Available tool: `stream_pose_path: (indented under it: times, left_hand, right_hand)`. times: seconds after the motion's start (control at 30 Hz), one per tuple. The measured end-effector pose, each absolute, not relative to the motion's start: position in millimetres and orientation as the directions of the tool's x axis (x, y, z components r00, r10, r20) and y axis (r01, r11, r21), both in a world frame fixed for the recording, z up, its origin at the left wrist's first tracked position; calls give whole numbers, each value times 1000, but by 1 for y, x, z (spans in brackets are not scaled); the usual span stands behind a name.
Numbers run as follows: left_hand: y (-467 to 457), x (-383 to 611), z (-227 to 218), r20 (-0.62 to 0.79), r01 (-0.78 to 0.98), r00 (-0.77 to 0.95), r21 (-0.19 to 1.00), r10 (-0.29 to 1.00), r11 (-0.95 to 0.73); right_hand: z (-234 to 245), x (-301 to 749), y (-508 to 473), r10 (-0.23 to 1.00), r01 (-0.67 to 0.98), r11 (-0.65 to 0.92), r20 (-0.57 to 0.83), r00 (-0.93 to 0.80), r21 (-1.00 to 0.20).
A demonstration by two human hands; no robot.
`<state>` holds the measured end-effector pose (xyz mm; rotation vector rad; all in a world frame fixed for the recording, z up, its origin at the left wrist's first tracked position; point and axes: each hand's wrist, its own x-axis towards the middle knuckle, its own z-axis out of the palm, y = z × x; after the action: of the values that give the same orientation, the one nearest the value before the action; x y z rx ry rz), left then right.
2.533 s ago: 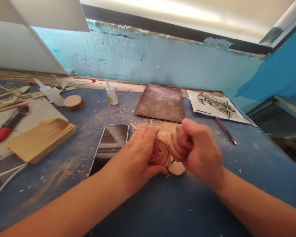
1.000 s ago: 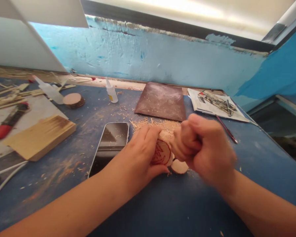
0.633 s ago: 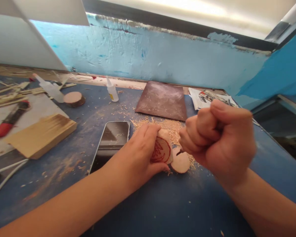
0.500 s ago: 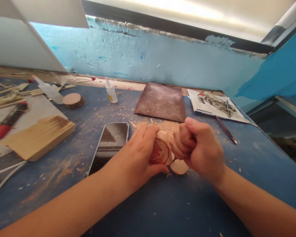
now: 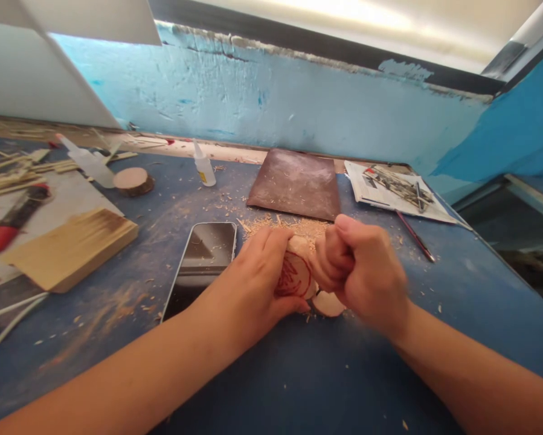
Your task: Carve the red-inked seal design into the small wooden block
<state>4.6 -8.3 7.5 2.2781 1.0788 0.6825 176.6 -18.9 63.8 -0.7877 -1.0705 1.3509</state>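
My left hand [image 5: 258, 275] grips a round wood slice [image 5: 297, 275] from its left side, thumb along the near edge. A red design inside a red circle marks the slice's face. Curled into a fist, my right hand [image 5: 364, 272] presses close against the slice's right side; whatever its fingers hold is hidden. Below the gap between my hands lies a second, smaller wood disc [image 5: 329, 304]. Pale wood shavings [image 5: 305, 228] are heaped just beyond the slice.
A phone [image 5: 210, 248] lies left of my hands. Behind stand a brown sheet [image 5: 296, 184] and a small glue bottle [image 5: 204, 166]. To the left are a wood block [image 5: 74, 251], another wood slice [image 5: 133, 180] and a red-black tool [image 5: 15, 219]. A pencil [image 5: 415, 237] lies right.
My right fist has shifted very slightly left and closer over the slice. My left hand keeps its hold, and the view has tilted a little.
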Motion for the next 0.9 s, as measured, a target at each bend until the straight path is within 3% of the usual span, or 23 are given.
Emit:
stream_pose_path:
  times: [0.13, 0.27, 0.4, 0.57, 0.63, 0.73, 0.83, 0.9]
  left_hand:
    - [-7, 4, 6, 254, 536, 549, 624, 796, -569]
    - [-6, 4, 7, 217, 544, 548, 641, 808, -541]
    - [-6, 5, 7, 229, 544, 544, 636, 807, -547]
    - [-4, 5, 15, 170, 555, 518, 679, 838, -480]
    - [-2, 4, 22, 106, 577, 454, 721, 885, -383]
    - [3, 1, 31, -93, 536, 322, 839, 942, -100]
    - [5, 2, 32, -210, 272, 306, 954, 929, 126]
    - [5, 4, 28, -236, 102, 317, 971, 919, 214]
  right_hand:
    - [64, 177, -17, 979, -412, 164, 198, -40, -896]
    - [69, 177, -17, 987, -341, 98, 136, -89, -935]
    - [64, 176, -18, 975, -395, 193, 221, -26, -898]
    - [45, 182, -16, 979, -340, 61, 123, -165, -938]
    - [45, 189, -14, 973, -385, 53, 133, -186, -922]
    - [50, 199, -10, 972, -423, 50, 142, -188, -905]
    - [51, 205, -4, 975, -402, 24, 110, -192, -916]
    - [50, 206, -2, 977, -382, 8, 88, -193, -924]
